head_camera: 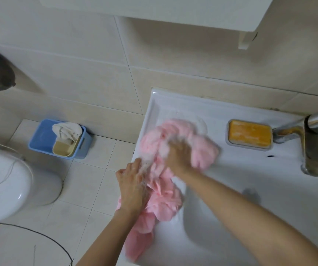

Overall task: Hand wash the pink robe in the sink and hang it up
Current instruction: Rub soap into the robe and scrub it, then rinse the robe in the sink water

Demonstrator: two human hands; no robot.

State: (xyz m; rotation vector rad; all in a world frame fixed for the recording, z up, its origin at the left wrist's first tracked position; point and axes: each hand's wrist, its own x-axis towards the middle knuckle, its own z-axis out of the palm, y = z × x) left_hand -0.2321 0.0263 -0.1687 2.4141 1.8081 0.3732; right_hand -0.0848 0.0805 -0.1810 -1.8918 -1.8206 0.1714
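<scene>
The pink robe [164, 200] lies bunched and sudsy along the left side of the sink [183, 106], with one end trailing over the near-left rim. The left grip [133, 181] is clenched on a soapy fold at the sink's left edge. The right grip [179, 153] is knuckles-down in the lather farther back, too blurred to tell whether it grasps or only presses. Soaked fleecy cloth like this is likely heavy, limp and slippery, so thick bunched handfuls should hold better than a single layer. An orange soap bar [249, 134] sits in its dish beside the tap [312, 146]. No brand, label or writing is legible anywhere.
</scene>
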